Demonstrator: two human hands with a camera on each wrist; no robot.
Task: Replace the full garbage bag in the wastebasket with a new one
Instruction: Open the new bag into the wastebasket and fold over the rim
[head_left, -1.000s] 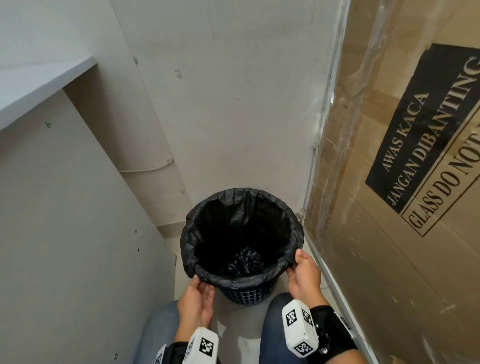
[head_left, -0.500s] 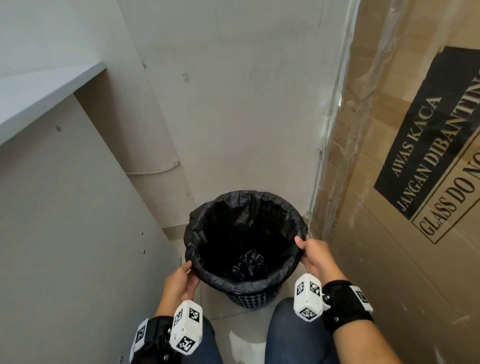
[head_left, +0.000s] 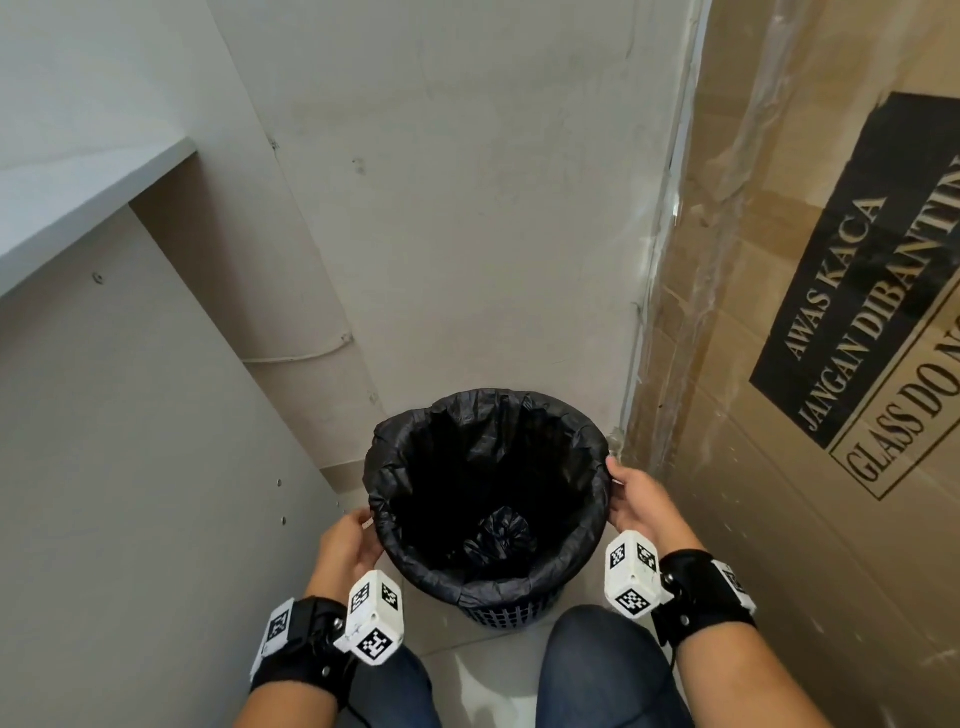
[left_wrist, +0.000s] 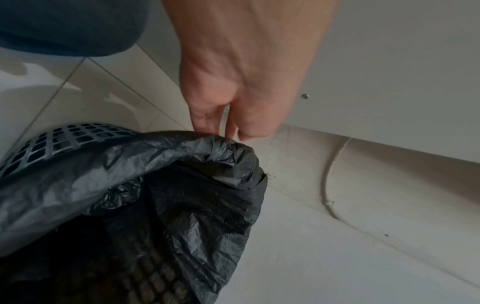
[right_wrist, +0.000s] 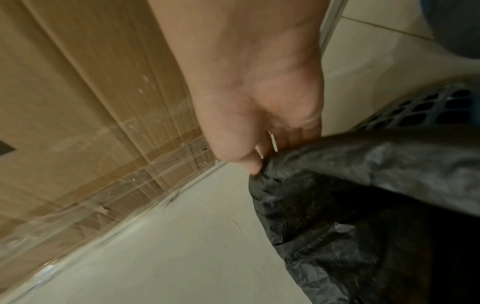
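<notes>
A dark lattice wastebasket (head_left: 511, 616) stands on the floor in a narrow corner. It is lined with a black garbage bag (head_left: 566, 551) whose edge is folded over the rim. A knotted black bundle (head_left: 501, 535) lies at the bottom inside. My left hand (head_left: 363, 525) holds the bag's folded edge at the left side of the rim; the left wrist view shows its fingertips (left_wrist: 205, 128) against the bag's fold (left_wrist: 182, 156). My right hand (head_left: 615, 475) pinches the edge at the right side, and its fingertips (right_wrist: 253, 166) squeeze the black plastic (right_wrist: 337, 164).
A tall cardboard box (head_left: 805, 364) wrapped in clear film stands close on the right. A white cabinet panel (head_left: 130, 467) closes in the left, with a wall (head_left: 467, 208) and a thin cable (head_left: 301, 356) behind. My knees (head_left: 608, 670) are over the tiled floor (head_left: 467, 670).
Both hands have slid from the near part of the rim outward to its left and right sides. The right hand has moved farther along the rim. The basket has stayed put.
</notes>
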